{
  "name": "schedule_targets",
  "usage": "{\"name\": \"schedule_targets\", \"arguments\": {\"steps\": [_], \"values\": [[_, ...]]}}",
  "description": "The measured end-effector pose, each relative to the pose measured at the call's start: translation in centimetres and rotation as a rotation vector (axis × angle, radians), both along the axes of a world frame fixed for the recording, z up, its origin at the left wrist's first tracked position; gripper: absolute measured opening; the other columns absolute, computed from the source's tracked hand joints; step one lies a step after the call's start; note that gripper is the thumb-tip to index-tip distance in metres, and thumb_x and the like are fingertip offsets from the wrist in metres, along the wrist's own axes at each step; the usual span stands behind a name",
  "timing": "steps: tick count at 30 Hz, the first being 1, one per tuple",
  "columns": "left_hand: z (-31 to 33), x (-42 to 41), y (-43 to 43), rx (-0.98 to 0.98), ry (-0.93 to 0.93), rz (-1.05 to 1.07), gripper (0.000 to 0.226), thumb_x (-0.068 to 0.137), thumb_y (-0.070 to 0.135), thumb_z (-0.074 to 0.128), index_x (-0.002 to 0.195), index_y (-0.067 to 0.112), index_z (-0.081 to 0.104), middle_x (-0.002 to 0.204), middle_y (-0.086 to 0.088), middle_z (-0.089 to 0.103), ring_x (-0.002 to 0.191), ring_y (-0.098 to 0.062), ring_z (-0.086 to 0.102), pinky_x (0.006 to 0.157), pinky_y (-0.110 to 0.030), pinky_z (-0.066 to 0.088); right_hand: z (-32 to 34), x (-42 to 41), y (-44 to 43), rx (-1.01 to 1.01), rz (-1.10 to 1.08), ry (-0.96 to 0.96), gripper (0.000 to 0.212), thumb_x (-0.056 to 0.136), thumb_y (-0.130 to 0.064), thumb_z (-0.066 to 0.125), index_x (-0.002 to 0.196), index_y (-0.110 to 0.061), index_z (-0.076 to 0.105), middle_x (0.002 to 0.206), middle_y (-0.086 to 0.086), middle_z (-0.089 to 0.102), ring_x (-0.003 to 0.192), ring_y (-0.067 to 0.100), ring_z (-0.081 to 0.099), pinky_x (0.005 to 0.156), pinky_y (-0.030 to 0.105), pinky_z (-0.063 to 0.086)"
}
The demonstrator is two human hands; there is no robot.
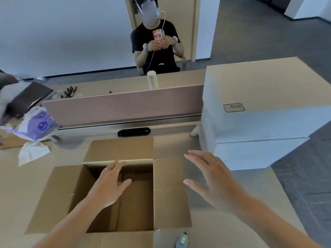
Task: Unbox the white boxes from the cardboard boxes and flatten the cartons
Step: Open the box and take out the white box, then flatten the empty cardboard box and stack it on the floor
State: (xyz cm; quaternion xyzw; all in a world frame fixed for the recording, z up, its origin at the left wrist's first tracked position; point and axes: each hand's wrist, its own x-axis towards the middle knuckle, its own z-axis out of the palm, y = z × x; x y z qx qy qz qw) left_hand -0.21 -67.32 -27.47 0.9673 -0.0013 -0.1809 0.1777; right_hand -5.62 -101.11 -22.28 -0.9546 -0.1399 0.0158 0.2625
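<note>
Carton (172, 190) near centre of table (18, 185), open and empty, 4 flaps splayed. Left hand (109, 187) over the opening, fingers straight, gripping nothing; right hand (213, 183) spread above the right flap, likewise empty. 2 white boxes (259, 97) stacked just to the right, already out, close to the table's right edge. Likely trouble: stack knocked off by a carton swung right while being collapsed; bottom seam perhaps still taped, so buckling or tearing under force. Small blue tool (181, 241) by the near flap, easily swept away.
</note>
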Motion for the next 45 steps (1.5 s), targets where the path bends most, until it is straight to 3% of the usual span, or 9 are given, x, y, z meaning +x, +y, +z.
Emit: {"name": "schedule_targets", "arguments": {"steps": [7,14,20,23,28,34,37,40,45], "values": [[-4.2,-0.1,15.1,0.079,0.015,0.184,0.081,0.096,0.051,0.06,0.161,0.028,0.019,0.167,-0.004,0.021,0.152,-0.032,0.022,0.121,-0.05,0.028,-5.9,3.3,13.8,0.242,-0.309,0.558,0.067,0.095,-0.065,0.048,0.151,-0.029,0.041,0.154,-0.011,0.042,0.14,0.007,0.04,0.115,0.03,0.033],[-7.7,-0.6,19.7,-0.028,0.172,0.262,0.088,0.099,0.049,0.056,0.163,0.017,0.005,0.168,-0.008,0.017,0.152,-0.031,0.025,0.121,-0.045,0.029,-10.5,6.0,18.8,0.283,-0.643,0.726,0.086,0.089,-0.072,0.053,0.154,-0.018,0.035,0.156,0.002,0.04,0.142,0.023,0.04,0.117,0.043,0.034],[-8.3,4.3,18.5,-0.204,0.254,0.44,0.064,0.097,0.066,0.045,0.142,0.02,0.046,0.136,-0.009,0.061,0.115,-0.029,0.06,0.098,-0.043,0.05,-12.1,8.6,19.4,0.301,-0.782,0.77,0.064,0.088,-0.077,0.045,0.115,-0.019,0.055,0.113,0.006,0.059,0.104,0.026,0.057,0.091,0.036,0.04],[-7.6,6.9,18.0,-0.328,0.315,0.537,0.071,0.093,0.075,0.041,0.141,0.023,0.049,0.133,-0.006,0.061,0.108,-0.026,0.056,0.094,-0.042,0.046,-12.3,10.3,19.6,0.407,-0.869,0.901,0.083,0.09,-0.076,0.044,0.149,-0.017,0.042,0.149,0.006,0.046,0.135,0.029,0.045,0.113,0.041,0.033],[-6.7,9.2,16.4,-0.511,0.438,0.72,0.095,0.086,0.085,0.041,0.16,0.026,0.026,0.163,-0.005,0.034,0.147,-0.035,0.033,0.118,-0.055,0.026,-12.5,12.1,20.8,0.634,-0.898,1.107,0.101,0.084,-0.084,0.044,0.161,-0.026,0.015,0.168,-0.002,0.016,0.154,0.023,0.016,0.124,0.05,0.014],[-2.6,11.0,15.5,-0.765,0.198,0.753,0.073,0.097,0.067,0.047,0.153,0.021,0.04,0.129,0.008,0.048,0.13,-0.02,0.046,0.112,-0.041,0.032,-9.8,13.6,20.2,0.748,-0.886,0.953,0.13,0.046,-0.099,0.061,0.155,-0.034,0.033,0.159,-0.003,0.038,0.145,0.025,0.036,0.118,0.053,0.028],[2.3,13.0,15.7,-0.877,0.02,0.733,0.075,0.086,0.075,0.057,0.144,0.028,0.053,0.123,0.018,0.053,0.123,-0.01,0.051,0.107,-0.032,0.032,-6.0,15.3,19.3,0.86,-0.822,0.767,0.133,0.03,-0.1,0.065,0.146,-0.037,0.049,0.131,-0.012,0.058,0.112,0.017,0.058,0.08,0.037,0.046],[6.2,13.7,16.3,-1.038,-0.11,0.66,0.056,0.078,0.075,0.066,0.12,0.037,0.067,0.116,0.026,0.07,0.114,-0.002,0.064,0.11,-0.039,0.043,-1.0,15.7,19.2,0.981,-0.706,0.486,0.099,0.054,-0.094,0.061,0.137,-0.04,0.057,0.125,-0.022,0.063,0.106,0.008,0.063,0.088,0.038,0.047],[8.1,11.1,18.2,-1.27,-0.208,0.521,0.059,0.093,0.073,0.045,0.13,0.032,0.066,0.132,0.007,0.068,0.122,-0.013,0.064,0.106,-0.046,0.048,0.8,12.3,19.6,1.182,-0.578,0.184,0.029,0.095,-0.053,0.056,0.109,-0.029,0.066,0.107,-0.02,0.073,0.106,0.003,0.067,0.091,0.031,0.051]]}}
